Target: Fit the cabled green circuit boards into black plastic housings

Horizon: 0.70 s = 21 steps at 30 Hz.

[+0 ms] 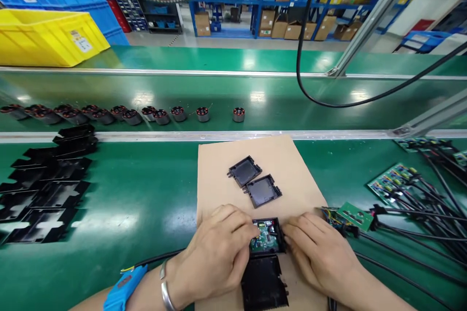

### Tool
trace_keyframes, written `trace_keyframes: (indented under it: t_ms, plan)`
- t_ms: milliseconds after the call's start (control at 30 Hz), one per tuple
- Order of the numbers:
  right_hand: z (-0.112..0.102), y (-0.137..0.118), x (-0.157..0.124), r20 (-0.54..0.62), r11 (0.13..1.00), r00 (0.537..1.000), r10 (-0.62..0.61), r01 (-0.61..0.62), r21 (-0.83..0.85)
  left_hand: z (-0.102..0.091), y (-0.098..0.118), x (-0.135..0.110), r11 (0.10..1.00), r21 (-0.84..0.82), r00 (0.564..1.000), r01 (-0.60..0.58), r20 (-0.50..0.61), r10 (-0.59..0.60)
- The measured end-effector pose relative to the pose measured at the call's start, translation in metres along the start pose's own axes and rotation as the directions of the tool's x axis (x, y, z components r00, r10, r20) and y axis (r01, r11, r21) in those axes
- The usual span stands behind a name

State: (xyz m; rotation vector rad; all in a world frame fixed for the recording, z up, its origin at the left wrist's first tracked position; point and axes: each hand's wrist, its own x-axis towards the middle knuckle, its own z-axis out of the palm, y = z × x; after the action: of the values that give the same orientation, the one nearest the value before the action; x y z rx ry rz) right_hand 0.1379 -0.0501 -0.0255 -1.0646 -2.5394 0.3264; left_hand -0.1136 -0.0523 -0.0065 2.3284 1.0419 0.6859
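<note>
A small green circuit board point(269, 239) sits inside a black plastic case point(281, 243) in front of me. My left hand point(219, 250) has its fingers curled over the case's left side, with the fingertips at the board's edge. From the right, my right hand point(321, 252) grips the case's other side, its fingers bent and its thumb partly hidden. Just below lies another black case part point(263, 284), flat on a cardboard sheet point(215, 170). Two open black case halves point(245, 171) rest farther up on that sheet. A black cable point(160, 256) passes behind my left wrist.
Several circuit boards with black cables point(397, 184) are piled at the right; one green board point(355, 216) lies near my right hand. Black folded sheets point(54, 199) are stacked left. Copper-wound motor stators point(202, 114) line the bench beyond a metal rail point(164, 136). A black cable loop point(301, 58) hangs overhead.
</note>
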Motion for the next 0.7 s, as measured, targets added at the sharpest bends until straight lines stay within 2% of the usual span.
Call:
trace_keyframes:
  t_ms: [133,233,400,467,567,633,700]
  plan:
    - [-0.006,0.0,-0.001,0.005,1.0,1.0,0.021,-0.021,0.002,-0.004,-0.002,0.001,0.994,-0.076,0.997,0.077,0.003,-0.077]
    - [-0.007,0.001,-0.004,0.005,0.999,0.999,0.044,-0.044,0.003,-0.008,-0.005,0.003,0.978,-0.145,0.988,0.151,0.049,-0.145]
    - [-0.003,0.002,-0.007,-0.018,0.999,0.999,0.039,-0.04,-0.007,-0.008,-0.009,0.005,0.967,-0.152,0.976,0.204,0.11,-0.189]
    - [-0.001,0.002,-0.007,-0.033,0.999,0.999,0.028,-0.029,-0.017,-0.008,-0.007,0.004,0.973,-0.142,0.98,0.183,0.103,-0.17]
    - [0.0,0.002,-0.006,-0.054,1.0,0.999,0.002,-0.003,-0.022,-0.009,-0.001,0.001,0.997,-0.038,0.991,0.07,0.119,-0.065]
    - [0.0,0.002,-0.006,-0.058,1.0,0.998,-0.011,0.01,-0.021,-0.009,0.006,0.0,0.998,0.066,0.983,-0.017,0.182,0.005]
    - [0.001,0.002,-0.006,-0.059,0.999,0.998,-0.019,0.017,-0.032,-0.007,0.012,-0.001,0.987,0.152,0.967,-0.055,0.253,0.015]
